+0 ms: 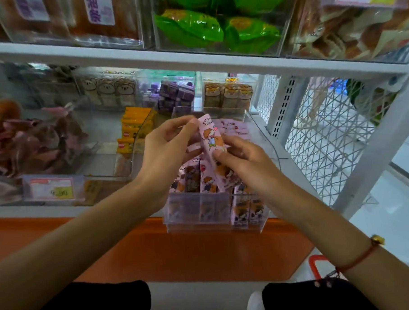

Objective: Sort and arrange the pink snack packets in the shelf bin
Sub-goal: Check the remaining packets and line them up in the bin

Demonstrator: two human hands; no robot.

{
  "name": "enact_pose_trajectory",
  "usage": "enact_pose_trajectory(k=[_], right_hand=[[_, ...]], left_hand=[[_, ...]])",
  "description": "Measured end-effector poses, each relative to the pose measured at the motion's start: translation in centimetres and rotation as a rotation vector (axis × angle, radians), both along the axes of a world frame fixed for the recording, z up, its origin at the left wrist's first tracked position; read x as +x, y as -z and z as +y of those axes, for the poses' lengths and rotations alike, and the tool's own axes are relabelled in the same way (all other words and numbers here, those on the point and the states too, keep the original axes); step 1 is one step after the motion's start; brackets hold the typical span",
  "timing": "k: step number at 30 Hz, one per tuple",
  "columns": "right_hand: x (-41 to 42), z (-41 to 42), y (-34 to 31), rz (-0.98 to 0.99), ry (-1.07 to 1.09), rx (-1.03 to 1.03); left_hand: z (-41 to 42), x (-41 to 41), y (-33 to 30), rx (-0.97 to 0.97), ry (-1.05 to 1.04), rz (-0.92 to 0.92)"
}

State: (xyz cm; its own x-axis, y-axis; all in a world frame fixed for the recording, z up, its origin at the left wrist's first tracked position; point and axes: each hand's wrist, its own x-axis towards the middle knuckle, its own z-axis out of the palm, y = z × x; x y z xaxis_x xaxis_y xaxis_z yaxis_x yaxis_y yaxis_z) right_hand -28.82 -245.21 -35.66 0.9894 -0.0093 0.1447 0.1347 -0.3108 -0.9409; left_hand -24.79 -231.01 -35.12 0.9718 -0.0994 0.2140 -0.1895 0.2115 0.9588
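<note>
While the clear bin (213,215) juts out past the white shelf (124,57) edge, both hands meet above it: the left hand (168,144) pinches the top of one pink packet (211,137), the right hand (243,162) pinches its lower end. More pink packets (207,178) stand upright in the bin beneath.

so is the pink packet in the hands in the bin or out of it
Out. The pink packet is held above the clear bin, pinched between the left hand and right hand.
</note>
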Motion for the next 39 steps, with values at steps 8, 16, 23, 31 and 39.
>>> enact_pose_trajectory(k=[8, 16, 23, 31, 39], right_hand=[[0.3, 0.0, 0.3, -0.043, 0.012, -0.013], [0.0, -1.4, 0.4, 0.053, 0.028, 0.078], [-1.1, -1.8, 0.3, -0.408, 0.269, -0.259], [-1.2, -2.2, 0.2, -0.335, 0.166, -0.274], [-1.5, -3.1, 0.3, -0.44, 0.201, -0.205]], left_hand=[[-0.3, 0.2, 1.6, 0.239, 0.003, -0.019], [-0.7, 0.3, 0.6, 0.086, 0.146, -0.012], [-1.4, -0.1, 0.5, 0.116, 0.205, 0.023], [-0.5, 0.1, -0.2, 0.118, 0.208, -0.136], [-1.1, -1.5, -0.5, 0.296, 0.259, -0.597]])
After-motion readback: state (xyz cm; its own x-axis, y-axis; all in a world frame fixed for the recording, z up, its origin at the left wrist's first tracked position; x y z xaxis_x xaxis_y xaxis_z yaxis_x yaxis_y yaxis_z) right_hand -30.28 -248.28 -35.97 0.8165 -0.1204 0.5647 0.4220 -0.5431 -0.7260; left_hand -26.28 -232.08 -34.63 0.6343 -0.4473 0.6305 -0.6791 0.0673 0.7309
